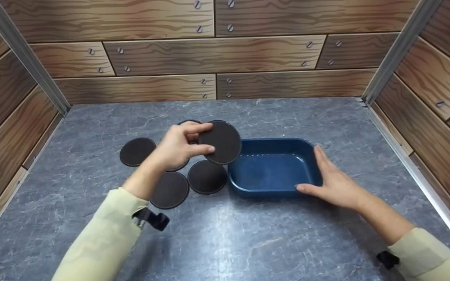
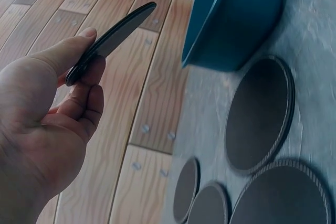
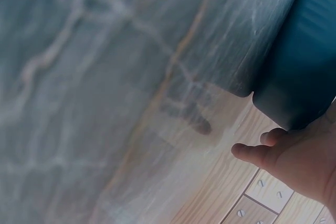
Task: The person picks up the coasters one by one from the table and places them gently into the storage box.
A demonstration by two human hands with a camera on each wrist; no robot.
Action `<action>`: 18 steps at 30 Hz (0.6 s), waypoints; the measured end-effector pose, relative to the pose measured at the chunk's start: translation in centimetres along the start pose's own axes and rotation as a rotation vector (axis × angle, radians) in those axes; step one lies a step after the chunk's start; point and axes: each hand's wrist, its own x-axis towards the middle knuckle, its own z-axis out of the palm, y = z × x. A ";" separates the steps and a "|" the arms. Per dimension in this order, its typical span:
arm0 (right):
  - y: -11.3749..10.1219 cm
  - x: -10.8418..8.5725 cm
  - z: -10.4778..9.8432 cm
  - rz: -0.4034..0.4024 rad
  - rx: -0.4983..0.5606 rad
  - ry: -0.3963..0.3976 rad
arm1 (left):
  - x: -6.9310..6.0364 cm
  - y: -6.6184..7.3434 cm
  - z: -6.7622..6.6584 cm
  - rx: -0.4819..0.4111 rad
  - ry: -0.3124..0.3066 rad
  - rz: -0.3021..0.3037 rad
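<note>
My left hand [image 1: 175,146] pinches a dark round coaster [image 1: 222,142] by its left edge, between thumb and fingers. The coaster is tilted above the table, close to the left end of a blue rectangular dish [image 1: 274,171]. In the left wrist view the held coaster [image 2: 121,38] appears nearly edge-on. My right hand [image 1: 336,183] touches the right end of the dish, its fingers straight along the outer side and its thumb at the front rim. In the right wrist view the dish's outer wall [image 3: 299,72] meets the hand [image 3: 304,161]. Nothing lies inside the visible part of the dish.
Several similar coasters lie flat left of the dish, among them a far-left coaster [image 1: 138,151], a front coaster [image 1: 169,190] and one beside the dish [image 1: 207,176]. My left hand partly hides others. Wood-patterned walls [image 1: 217,56] surround the grey marbled table [image 1: 248,242].
</note>
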 end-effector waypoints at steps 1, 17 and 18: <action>0.0 0.0 0.0 0.002 -0.002 -0.001 | 0.2 0.0 0.4 -0.003 -0.005 0.005; 0.0 0.0 0.0 0.009 -0.001 0.000 | 2.6 -1.0 7.1 0.152 -0.054 0.023; 0.0 0.0 0.0 0.010 -0.001 -0.001 | 2.8 -1.1 7.5 0.150 -0.061 0.023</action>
